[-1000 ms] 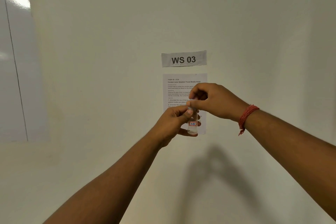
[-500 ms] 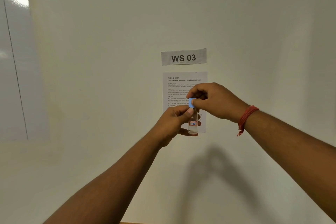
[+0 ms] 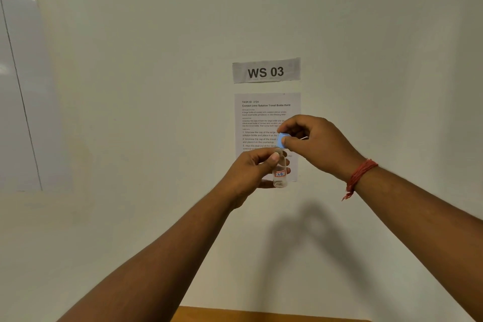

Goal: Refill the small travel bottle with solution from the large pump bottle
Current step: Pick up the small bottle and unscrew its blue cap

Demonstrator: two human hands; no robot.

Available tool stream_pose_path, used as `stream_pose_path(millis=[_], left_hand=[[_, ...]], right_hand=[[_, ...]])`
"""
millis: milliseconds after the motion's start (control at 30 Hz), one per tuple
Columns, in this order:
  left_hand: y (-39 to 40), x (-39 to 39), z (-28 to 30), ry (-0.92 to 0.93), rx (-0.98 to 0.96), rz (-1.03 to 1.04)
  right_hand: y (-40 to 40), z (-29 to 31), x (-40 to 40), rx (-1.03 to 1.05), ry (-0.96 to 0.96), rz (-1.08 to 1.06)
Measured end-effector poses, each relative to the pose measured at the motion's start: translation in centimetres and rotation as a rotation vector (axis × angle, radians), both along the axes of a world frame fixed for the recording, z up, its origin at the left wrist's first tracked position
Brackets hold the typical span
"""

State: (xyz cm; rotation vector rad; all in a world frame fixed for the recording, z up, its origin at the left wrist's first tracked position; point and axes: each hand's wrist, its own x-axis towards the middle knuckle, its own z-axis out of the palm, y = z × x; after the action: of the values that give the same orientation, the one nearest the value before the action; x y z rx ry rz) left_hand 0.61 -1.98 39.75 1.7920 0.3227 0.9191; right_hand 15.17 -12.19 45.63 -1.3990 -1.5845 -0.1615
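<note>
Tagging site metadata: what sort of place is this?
Likely a numbered data-collection workstation, not a home: a grey "WS 03" paper label taped to the plain white wall, a printed white task instruction sheet below it, and a glossy whiteboard at left.

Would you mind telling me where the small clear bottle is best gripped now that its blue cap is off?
Grip the small clear bottle around its straight upper body, from the side, as the left hand does. It stands upright with its mouth open, so the top stays clear while the right hand holds the blue cap.
</note>
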Motion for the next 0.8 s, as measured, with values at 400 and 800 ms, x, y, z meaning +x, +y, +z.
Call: stream_pose_path(millis=[400, 800], left_hand=[[0.8, -0.1, -7.7, 0.095, 0.045, 0.047], [-1.6, -0.9, -22.9, 0.413, 0.105, 0.108]], right_hand=[[0.2, -9.1, 1.8, -0.101, 0.143, -0.022], [-1.6, -26.4, 1.9, -0.326, 0.213, -0.047]])
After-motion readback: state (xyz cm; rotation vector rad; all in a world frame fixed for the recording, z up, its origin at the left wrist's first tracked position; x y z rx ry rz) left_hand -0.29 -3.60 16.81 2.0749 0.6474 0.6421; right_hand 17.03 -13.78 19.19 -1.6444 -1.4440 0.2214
